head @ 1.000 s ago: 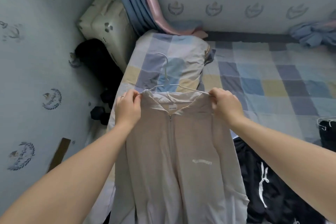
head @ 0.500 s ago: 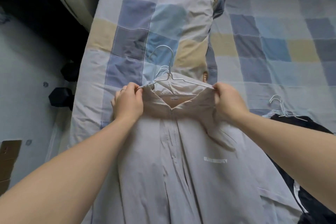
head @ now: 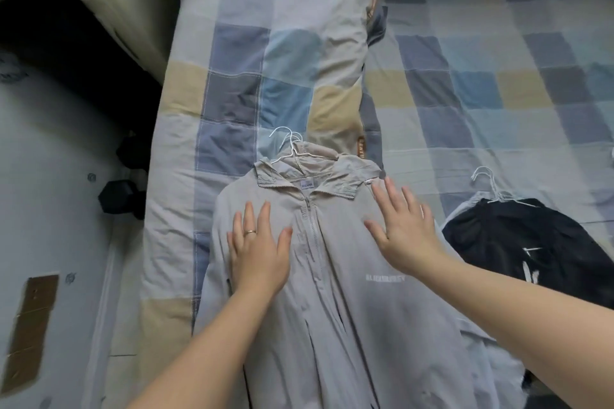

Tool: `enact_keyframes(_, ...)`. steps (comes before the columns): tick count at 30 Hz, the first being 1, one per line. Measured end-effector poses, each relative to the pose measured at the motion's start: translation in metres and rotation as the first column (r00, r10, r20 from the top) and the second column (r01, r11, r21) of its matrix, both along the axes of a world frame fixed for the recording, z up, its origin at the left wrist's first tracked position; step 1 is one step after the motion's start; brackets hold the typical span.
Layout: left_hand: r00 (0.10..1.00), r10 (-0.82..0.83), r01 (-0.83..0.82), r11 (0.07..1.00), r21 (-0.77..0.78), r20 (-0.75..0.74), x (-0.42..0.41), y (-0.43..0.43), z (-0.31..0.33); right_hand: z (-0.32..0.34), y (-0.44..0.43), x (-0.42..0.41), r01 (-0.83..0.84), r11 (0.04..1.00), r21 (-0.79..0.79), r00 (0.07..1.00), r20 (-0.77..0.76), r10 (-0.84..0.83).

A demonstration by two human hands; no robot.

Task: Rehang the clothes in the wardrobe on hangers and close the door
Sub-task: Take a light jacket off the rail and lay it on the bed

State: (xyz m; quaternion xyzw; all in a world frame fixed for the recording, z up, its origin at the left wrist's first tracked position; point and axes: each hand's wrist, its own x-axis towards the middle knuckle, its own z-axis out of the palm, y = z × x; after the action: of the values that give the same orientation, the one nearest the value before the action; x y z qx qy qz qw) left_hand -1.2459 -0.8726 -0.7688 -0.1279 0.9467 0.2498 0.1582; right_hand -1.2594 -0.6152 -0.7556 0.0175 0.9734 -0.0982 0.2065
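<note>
A beige zip jacket (head: 332,309) lies flat on the bed, front up, with a white wire hanger (head: 289,146) inside its collar and the hook sticking out above. My left hand (head: 257,242) lies flat on the jacket's left chest, fingers straight. My right hand (head: 403,226) lies flat on the right chest near the shoulder, fingers spread. A black garment (head: 518,239) on white wire hangers (head: 491,186) lies to the right on the bed.
The bed has a checked blue, grey and yellow cover (head: 481,86), with a folded quilt (head: 265,60) of the same pattern under the jacket's top. Dark dumbbells (head: 118,197) sit on the floor at left. The wardrobe is not in view.
The jacket was held up by its shoulders; it now lies on the bed. Both hands let go of the shoulders and rest flat on its chest.
</note>
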Motion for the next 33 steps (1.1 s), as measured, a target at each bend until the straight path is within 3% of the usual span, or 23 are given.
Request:
enact_keyframes(8,0.947,-0.316,0.315,0.949,0.026,0.051,0.102,0.032,0.115,0.125,0.004,0.109,-0.057,0.996,0.065,0.998,0.037,0.055)
enact_keyframes(14,0.862,-0.505,0.506,0.862,-0.021,0.037,0.146,0.065,0.166,0.187,0.032,0.191,0.18,0.976,0.123,0.984,-0.027,-0.178)
enact_keyframes(19,0.728,-0.686,0.685,0.727,-0.034,0.008,0.172,0.117,0.184,0.209,0.06,0.265,0.407,0.901,0.147,0.913,-0.055,-0.404)
enact_keyframes(25,0.563,-0.821,0.824,0.567,-0.022,-0.095,0.21,0.199,0.204,0.221,0.105,0.353,0.642,0.764,0.069,0.766,-0.1,-0.635)
enact_keyframes(33,0.314,-0.939,0.947,0.32,-0.015,-0.143,0.312,0.334,0.227,0.238,0.197,0.491,0.794,0.607,0.035,0.601,-0.194,-0.775)
